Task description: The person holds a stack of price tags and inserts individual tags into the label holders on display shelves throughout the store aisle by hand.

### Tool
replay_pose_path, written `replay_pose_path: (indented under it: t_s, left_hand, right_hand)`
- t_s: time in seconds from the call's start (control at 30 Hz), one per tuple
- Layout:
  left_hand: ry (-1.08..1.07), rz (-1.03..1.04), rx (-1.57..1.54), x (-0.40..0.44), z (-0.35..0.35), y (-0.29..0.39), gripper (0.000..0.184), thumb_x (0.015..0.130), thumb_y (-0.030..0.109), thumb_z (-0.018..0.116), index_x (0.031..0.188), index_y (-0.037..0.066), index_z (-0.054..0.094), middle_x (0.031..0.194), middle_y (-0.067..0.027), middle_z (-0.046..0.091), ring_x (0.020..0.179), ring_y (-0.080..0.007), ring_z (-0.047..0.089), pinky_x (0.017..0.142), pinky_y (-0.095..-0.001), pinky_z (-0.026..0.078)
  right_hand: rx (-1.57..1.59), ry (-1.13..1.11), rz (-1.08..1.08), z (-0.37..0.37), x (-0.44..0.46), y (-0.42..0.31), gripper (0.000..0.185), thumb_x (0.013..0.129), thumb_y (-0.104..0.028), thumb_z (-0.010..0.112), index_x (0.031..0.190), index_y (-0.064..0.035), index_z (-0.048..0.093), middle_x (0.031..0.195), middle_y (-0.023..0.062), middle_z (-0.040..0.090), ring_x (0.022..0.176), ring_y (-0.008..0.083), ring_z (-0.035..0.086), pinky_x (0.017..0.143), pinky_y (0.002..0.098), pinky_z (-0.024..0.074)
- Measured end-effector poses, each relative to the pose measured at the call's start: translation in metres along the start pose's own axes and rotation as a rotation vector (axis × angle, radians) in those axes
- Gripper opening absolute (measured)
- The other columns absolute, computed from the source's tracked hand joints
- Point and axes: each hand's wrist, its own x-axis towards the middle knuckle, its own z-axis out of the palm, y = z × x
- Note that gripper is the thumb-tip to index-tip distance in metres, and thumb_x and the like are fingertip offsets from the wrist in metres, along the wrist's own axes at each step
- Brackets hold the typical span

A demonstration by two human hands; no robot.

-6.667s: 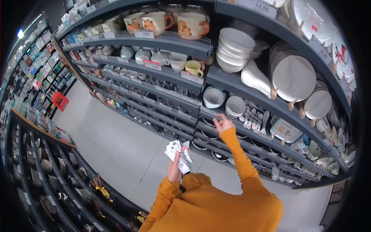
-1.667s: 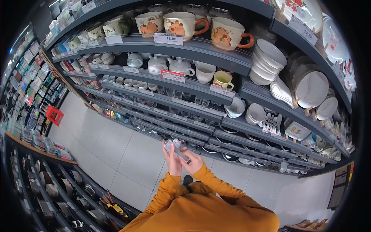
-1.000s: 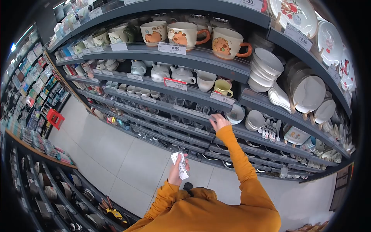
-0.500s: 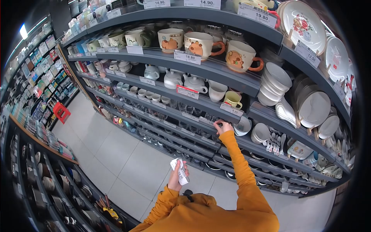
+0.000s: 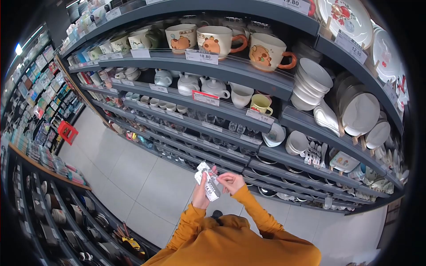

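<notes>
Head view. The left hand (image 5: pixel 201 197) is grasping a small fanned stack of printed price labels (image 5: pixel 210 189) in its grip, holding them over the pale tiled floor (image 5: pixel 133 173) of a shop aisle. The right hand (image 5: pixel 231 182) is meeting the stack's edge with its fingertips; whether its grip is pinching a label, one cannot tell. Ahead, curved by the lens, a dark grey shelf unit (image 5: pixel 177 62) is carrying tableware in tiers: animal-patterned mugs (image 5: pixel 217 41) are standing above white teapots (image 5: pixel 216 87) and a yellow cup (image 5: pixel 261 104), while stacked white bowls (image 5: pixel 312 82) and upright plates (image 5: pixel 361 114) are filling the right side. At far left, a wall display (image 5: pixel 37 95) is bearing packaged goods, with a red stool (image 5: pixel 67 132) standing on the floor nearby. At lower left, a second dark rack (image 5: pixel 44 199) is bordering the aisle.
</notes>
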Motion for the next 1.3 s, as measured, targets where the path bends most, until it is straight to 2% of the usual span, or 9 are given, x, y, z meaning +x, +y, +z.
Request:
replay_pose_path:
  t_s: [0.3, 0.47, 0.63, 0.73, 0.9, 1.03, 1.2, 1.23, 1.3]
  left_hand:
    - [0.032, 0.11, -0.001, 0.001, 0.009, 0.007, 0.04, 0.101, 0.038, 0.04, 0.117, 0.002, 0.048, 0.132, -0.0142, 0.051, 0.122, -0.0252, 0.049, 0.1, -0.0389, 0.043]
    - [-0.026, 0.144, -0.087, 0.0, 0.014, 0.026, 0.033, 0.102, 0.034, 0.036, 0.109, 0.004, 0.048, 0.14, -0.015, 0.044, 0.123, -0.0248, 0.049, 0.1, -0.0375, 0.044]
    - [0.006, 0.139, -0.074, 0.003, 0.005, 0.031, 0.033, 0.103, 0.036, 0.032, 0.111, 0.007, 0.048, 0.143, -0.0133, 0.04, 0.126, -0.0244, 0.045, 0.102, -0.0367, 0.041]
    - [-0.045, 0.16, -0.127, 0.005, 0.005, 0.031, 0.033, 0.103, 0.033, 0.037, 0.115, 0.006, 0.05, 0.138, -0.0097, 0.046, 0.117, -0.0208, 0.05, 0.097, -0.0335, 0.042]
    - [-0.047, 0.182, -0.12, 0.006, 0.011, 0.032, 0.035, 0.102, 0.035, 0.037, 0.115, 0.005, 0.05, 0.136, -0.0113, 0.047, 0.116, -0.0211, 0.051, 0.099, -0.0345, 0.041]
    - [0.063, 0.101, -0.119, 0.009, 0.018, 0.029, 0.039, 0.1, 0.037, 0.042, 0.116, 0.003, 0.049, 0.125, -0.0124, 0.053, 0.106, -0.0207, 0.057, 0.092, -0.0353, 0.047]
    - [0.121, 0.094, -0.08, 0.01, 0.011, 0.025, 0.04, 0.098, 0.04, 0.048, 0.115, 0.003, 0.049, 0.096, -0.0054, 0.057, 0.081, -0.015, 0.058, 0.074, -0.0294, 0.051]
    - [0.084, 0.09, -0.094, 0.01, 0.007, 0.024, 0.04, 0.098, 0.04, 0.048, 0.115, 0.004, 0.05, 0.095, -0.0048, 0.057, 0.08, -0.0145, 0.057, 0.072, -0.0286, 0.051]
    - [0.08, 0.077, -0.089, 0.007, 0.013, 0.025, 0.039, 0.098, 0.04, 0.049, 0.113, 0.005, 0.052, 0.09, -0.0032, 0.056, 0.075, -0.0125, 0.055, 0.068, -0.0262, 0.048]
  right_hand:
    - [-0.13, -0.124, -0.03, -0.002, 0.015, -0.032, 0.019, 0.084, -0.015, 0.072, 0.092, 0.0003, 0.067, 0.072, 0.0033, 0.066, 0.051, 0.0067, 0.057, 0.044, 0.0201, 0.0423]
    - [-0.036, -0.149, -0.032, -0.006, 0.027, -0.038, 0.022, 0.085, -0.018, 0.071, 0.097, 0.0007, 0.067, 0.078, 0.0041, 0.069, 0.052, 0.0057, 0.057, 0.045, 0.0198, 0.0424]
    - [-0.046, -0.128, -0.057, -0.004, 0.026, -0.045, 0.022, 0.087, -0.014, 0.067, 0.103, 0.0014, 0.063, 0.078, 0.0049, 0.068, 0.054, 0.0056, 0.058, 0.046, 0.0188, 0.0423]
    - [-0.056, -0.118, -0.053, 0.002, 0.021, -0.045, 0.019, 0.088, -0.012, 0.067, 0.1, 0.0014, 0.061, 0.078, 0.0052, 0.068, 0.054, 0.0064, 0.058, 0.046, 0.0182, 0.0417]
    - [-0.045, -0.108, -0.061, 0.003, 0.011, -0.048, 0.017, 0.089, -0.012, 0.066, 0.098, 0.0014, 0.061, 0.077, 0.0046, 0.069, 0.058, 0.0077, 0.061, 0.046, 0.0188, 0.0414]
    - [-0.142, -0.253, -0.08, -0.001, 0.006, -0.048, 0.015, 0.089, -0.011, 0.064, 0.099, 0.0, 0.063, 0.082, 0.0051, 0.07, 0.061, 0.0093, 0.064, 0.051, 0.02, 0.0465]
    - [-0.448, 0.239, -0.466, -0.042, 0.025, -0.101, 0.014, 0.088, -0.014, 0.064, 0.098, -0.0043, 0.066, 0.093, 0.0075, 0.068, 0.061, 0.0121, 0.064, 0.053, 0.0237, 0.0486]
    - [-0.716, 0.434, -0.777, -0.054, 0.028, -0.128, 0.014, 0.086, -0.013, 0.065, 0.097, -0.0048, 0.066, 0.096, 0.0081, 0.067, 0.062, 0.0141, 0.063, 0.053, 0.0255, 0.0485]
    - [-0.943, 0.7, -0.788, -0.071, 0.034, -0.158, 0.022, 0.085, -0.014, 0.065, 0.105, -0.0063, 0.062, 0.104, 0.0061, 0.064, 0.062, 0.0195, 0.063, 0.055, 0.0298, 0.0496]
